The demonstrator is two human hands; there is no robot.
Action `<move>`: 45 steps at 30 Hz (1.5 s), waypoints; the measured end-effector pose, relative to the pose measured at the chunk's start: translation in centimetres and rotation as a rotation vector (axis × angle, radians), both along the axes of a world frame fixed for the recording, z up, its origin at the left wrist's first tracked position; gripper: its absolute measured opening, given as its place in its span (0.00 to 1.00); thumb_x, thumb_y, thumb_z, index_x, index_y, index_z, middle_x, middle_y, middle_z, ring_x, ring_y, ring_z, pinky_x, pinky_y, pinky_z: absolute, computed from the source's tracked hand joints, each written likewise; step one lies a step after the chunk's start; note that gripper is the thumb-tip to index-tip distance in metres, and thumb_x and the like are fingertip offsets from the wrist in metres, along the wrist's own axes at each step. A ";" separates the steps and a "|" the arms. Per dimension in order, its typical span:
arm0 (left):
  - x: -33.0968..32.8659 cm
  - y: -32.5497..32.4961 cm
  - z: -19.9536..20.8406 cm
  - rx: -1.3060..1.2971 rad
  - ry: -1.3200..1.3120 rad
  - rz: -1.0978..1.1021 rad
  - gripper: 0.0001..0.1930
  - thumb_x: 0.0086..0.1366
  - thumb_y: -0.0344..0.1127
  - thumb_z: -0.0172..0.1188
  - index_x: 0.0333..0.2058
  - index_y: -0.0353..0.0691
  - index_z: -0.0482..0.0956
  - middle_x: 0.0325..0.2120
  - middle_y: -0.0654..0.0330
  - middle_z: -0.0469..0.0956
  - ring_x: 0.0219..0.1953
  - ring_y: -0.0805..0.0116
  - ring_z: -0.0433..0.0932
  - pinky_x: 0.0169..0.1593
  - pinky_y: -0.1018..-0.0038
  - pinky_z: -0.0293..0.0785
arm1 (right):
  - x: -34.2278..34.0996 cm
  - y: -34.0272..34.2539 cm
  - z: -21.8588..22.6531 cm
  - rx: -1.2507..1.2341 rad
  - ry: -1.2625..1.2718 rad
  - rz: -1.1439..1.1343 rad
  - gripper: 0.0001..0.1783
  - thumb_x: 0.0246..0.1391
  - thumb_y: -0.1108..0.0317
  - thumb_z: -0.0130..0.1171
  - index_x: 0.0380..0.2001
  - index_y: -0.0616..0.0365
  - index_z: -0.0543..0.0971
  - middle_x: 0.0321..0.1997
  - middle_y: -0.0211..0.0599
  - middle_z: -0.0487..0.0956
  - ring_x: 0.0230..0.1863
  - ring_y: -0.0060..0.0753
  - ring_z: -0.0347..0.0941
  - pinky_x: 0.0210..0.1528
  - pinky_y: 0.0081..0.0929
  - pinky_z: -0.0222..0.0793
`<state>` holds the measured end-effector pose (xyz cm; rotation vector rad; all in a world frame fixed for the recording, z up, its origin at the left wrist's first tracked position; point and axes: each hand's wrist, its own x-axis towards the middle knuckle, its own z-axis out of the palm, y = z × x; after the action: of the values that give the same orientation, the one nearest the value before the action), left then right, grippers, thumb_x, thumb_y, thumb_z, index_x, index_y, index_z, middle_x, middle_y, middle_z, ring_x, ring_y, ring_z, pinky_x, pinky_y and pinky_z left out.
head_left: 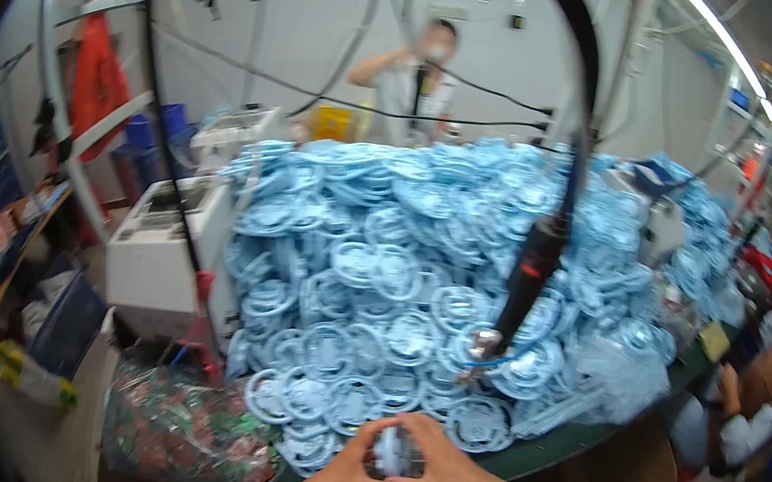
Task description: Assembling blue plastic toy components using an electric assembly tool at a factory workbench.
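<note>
Near the table's front edge, my left hand (348, 470) and my right hand (446, 465) come together, with fingers and thumbs curved around a small light-blue plastic part (392, 451). Its exact kind is too blurred to tell. Right in front of my hands rises a large heap of light-blue round plastic frames (412, 337), the lowest ones lying close to my fingertips. Above the heap, to the right of my hands, a black electric screwdriver (533, 275) with a red band hangs tilted, its metal tip toward the frames. Neither hand touches it.
A patterned, plastic-wrapped bundle (186, 429) lies left of my hands. White machines (166, 246) stand left of the heap. Clear plastic bags (627, 375) rest at the green table's right edge (562, 459). One person (416, 89) is behind the heap, another (771, 389) at right.
</note>
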<state>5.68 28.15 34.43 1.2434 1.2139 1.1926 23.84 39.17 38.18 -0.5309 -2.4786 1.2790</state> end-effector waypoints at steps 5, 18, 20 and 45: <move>0.7 1.5 -1.3 0.053 -0.024 -0.134 0.58 0.44 0.44 0.80 0.69 0.48 0.50 0.65 0.56 0.55 0.67 0.58 0.56 0.67 0.60 0.56 | 0.5 1.1 2.0 -0.126 -0.141 -0.004 0.52 0.33 0.48 0.78 0.60 0.60 0.67 0.62 0.50 0.67 0.63 0.51 0.65 0.64 0.40 0.63; 2.3 0.5 -3.3 0.181 -0.039 -0.080 0.53 0.47 0.41 0.73 0.68 0.41 0.50 0.64 0.53 0.56 0.68 0.59 0.54 0.70 0.63 0.50 | 1.3 0.8 -3.0 -0.112 0.059 0.022 0.40 0.36 0.58 0.75 0.55 0.60 0.72 0.51 0.42 0.75 0.53 0.37 0.74 0.54 0.34 0.70; 3.1 0.9 -5.3 0.139 -0.243 -0.093 0.54 0.47 0.44 0.76 0.68 0.42 0.51 0.64 0.55 0.56 0.68 0.62 0.55 0.70 0.62 0.51 | 1.3 1.0 -0.8 -0.389 -0.113 -0.021 0.51 0.31 0.54 0.79 0.61 0.56 0.69 0.57 0.39 0.73 0.62 0.36 0.68 0.52 0.33 0.74; -0.7 0.1 2.0 0.096 -0.374 -0.024 0.68 0.41 0.37 0.80 0.73 0.59 0.36 0.63 0.57 0.60 0.62 0.58 0.65 0.61 0.62 0.67 | -0.2 -0.3 4.3 0.036 0.038 0.159 0.11 0.47 0.74 0.70 0.24 0.64 0.74 0.23 0.39 0.70 0.25 0.34 0.66 0.29 0.28 0.62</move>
<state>4.97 28.24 36.38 1.0404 0.8720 1.4052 23.60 38.83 42.50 -0.3027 -2.5506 1.2855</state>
